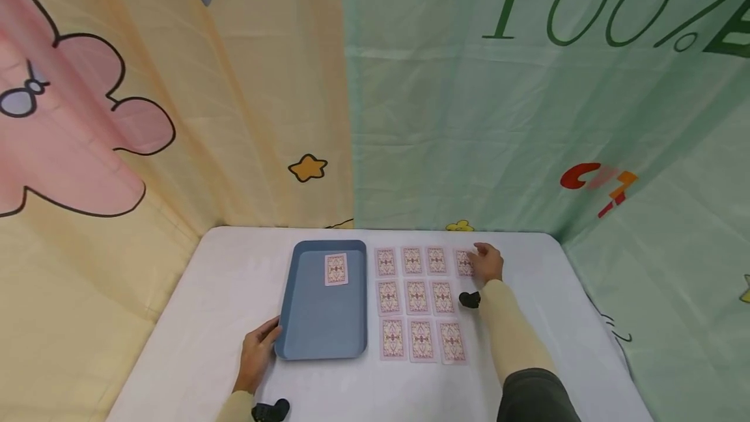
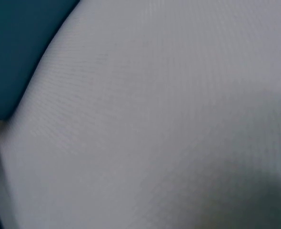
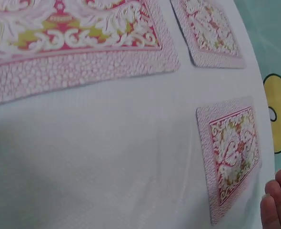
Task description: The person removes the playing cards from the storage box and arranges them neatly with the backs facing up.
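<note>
A blue-grey tray [image 1: 322, 334] lies on the white table, with one patterned playing card [image 1: 336, 269] face down near its far end. My left hand [image 1: 255, 355] grips the tray's left rim close to its near corner. Right of the tray, several more face-down cards lie in three rows. At the right end of the far row, my right hand [image 1: 488, 263] is over the edge of a card [image 1: 463, 263], its fingertips close to the card. The right wrist view shows that card [image 3: 233, 152] with fingers [image 3: 276, 202] beside it.
Other cards [image 1: 416, 297] lie between the tray and my right arm. A black strap piece [image 1: 469, 299] is at my right wrist, and another [image 1: 271, 410] at my left. Printed curtains [image 1: 445, 116] hang right behind the table [image 1: 527, 259].
</note>
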Motion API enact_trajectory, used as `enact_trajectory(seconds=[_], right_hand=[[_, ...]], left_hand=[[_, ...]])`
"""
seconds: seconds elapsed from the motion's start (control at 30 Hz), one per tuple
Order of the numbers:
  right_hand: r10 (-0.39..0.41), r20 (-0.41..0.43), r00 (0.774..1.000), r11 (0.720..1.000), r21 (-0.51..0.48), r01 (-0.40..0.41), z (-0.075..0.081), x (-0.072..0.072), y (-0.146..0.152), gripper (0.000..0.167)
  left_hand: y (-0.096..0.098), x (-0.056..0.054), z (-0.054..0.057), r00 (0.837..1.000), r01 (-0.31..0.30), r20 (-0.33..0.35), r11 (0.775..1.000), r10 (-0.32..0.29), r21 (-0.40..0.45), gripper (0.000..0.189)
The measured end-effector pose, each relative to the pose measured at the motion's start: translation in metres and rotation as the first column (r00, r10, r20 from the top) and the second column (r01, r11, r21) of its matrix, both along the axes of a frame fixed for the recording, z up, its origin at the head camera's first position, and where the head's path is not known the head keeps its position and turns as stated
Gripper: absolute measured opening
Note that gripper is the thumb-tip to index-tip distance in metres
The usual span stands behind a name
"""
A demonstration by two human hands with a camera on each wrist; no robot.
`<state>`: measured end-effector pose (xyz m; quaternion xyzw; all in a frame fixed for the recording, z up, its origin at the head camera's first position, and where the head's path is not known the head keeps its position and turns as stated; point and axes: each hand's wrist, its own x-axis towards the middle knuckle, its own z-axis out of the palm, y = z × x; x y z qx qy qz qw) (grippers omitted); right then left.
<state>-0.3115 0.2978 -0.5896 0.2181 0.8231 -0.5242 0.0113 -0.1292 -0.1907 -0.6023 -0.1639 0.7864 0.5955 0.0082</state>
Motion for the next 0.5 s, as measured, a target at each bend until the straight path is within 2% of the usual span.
enact_trajectory(seconds=[0.1, 0.3, 0.5], right_hand=[[0.042, -0.063, 0.997, 0.999, 0.014, -0.042, 0.007, 0.003, -0.009, 0.04], [0.097, -0.12, 0.988, 0.995, 0.005, -0.097, 0.02, 0.006, -0.033, 0.04], [0.193, -0.2, 0.961, 0.981, 0.016, -0.194, 0.029, 0.013, -0.058, 0.039]], left_hand=[[-0.002, 0.002, -0.001, 1.0, 0.002, -0.002, 1.0, -0.002, -0.018, 0.04], [-0.003, 0.003, -0.004, 1.0, 0.008, -0.028, 1.0, -0.009, -0.026, 0.04], [0.0, 0.003, -0.003, 0.999, 0.017, -0.046, 1.0, -0.018, -0.012, 0.039]])
